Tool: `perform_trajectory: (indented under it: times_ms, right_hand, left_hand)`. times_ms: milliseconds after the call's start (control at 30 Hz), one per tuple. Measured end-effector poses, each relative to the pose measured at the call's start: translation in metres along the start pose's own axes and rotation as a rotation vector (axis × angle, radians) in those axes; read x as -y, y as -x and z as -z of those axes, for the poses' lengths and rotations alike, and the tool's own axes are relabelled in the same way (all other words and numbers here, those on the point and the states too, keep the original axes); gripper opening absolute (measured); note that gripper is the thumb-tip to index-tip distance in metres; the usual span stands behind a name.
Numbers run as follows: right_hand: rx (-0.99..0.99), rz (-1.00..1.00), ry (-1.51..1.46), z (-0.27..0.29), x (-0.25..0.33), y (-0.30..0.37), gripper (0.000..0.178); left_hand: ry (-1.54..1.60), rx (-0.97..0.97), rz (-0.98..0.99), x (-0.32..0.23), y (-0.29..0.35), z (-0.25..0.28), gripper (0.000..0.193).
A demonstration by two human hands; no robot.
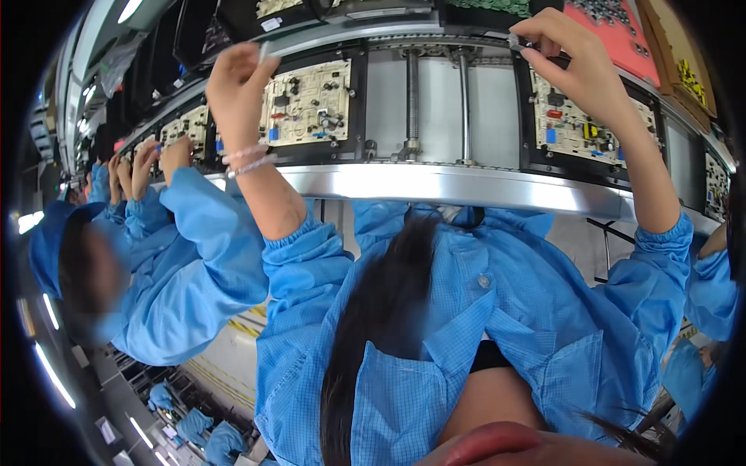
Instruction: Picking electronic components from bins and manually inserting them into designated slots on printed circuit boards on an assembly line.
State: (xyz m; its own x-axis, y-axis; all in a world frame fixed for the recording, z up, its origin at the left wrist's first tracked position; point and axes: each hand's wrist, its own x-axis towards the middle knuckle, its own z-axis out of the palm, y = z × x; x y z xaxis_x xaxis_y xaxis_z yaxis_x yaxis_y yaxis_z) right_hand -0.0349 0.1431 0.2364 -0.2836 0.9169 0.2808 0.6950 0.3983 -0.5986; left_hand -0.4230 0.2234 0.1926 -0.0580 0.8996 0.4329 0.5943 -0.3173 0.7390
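Upper left of the frame, our left hand [237,87] pinches a small whitish piece [264,51] — upper right, our right hand [566,62] grips a small greyish part [515,42], both near circuit boards [311,87].

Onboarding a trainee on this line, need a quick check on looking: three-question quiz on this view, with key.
1. Which of the wearer's wrists has the bracelets?

2. True or false: the wearer's right hand is empty.

3. What colour are the parts in the cardboard box at upper right?
A) red
B) yellow
C) purple

Key:
1. The left.
2. False: it pinches a small part between thumb and fingers, near the circuit board on the right.
3. B.
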Motion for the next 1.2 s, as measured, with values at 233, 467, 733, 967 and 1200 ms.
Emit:
perform_trajectory:
  times_ms: [233, 467, 733, 967, 1200]
  right_hand:
    - [0.123, 0.111, 0.016, -0.020, 0.011, -0.008, 0.017]
    - [0.089, 0.159, 0.064, -0.035, 0.010, -0.003, 0.018]
    - [0.090, 0.185, 0.090, -0.035, 0.008, 0.002, 0.018]
    - [0.106, 0.247, 0.079, -0.041, -0.002, 0.005, 0.021]
    - [0.085, 0.293, 0.092, -0.043, -0.002, 0.006, 0.021]
  left_hand:
    - [0.107, 0.152, 0.373, 0.054, 0.034, 0.046, 0.026]
    - [-0.274, 0.170, 0.279, 0.064, 0.003, 0.038, 0.036]
    - [-0.707, 0.523, 0.215, 0.073, -0.042, 0.026, 0.039]
    - [-0.731, 0.547, 0.207, 0.098, -0.052, 0.013, 0.036]
    - [-0.601, 0.497, 0.260, 0.104, -0.041, 0.016, 0.035]
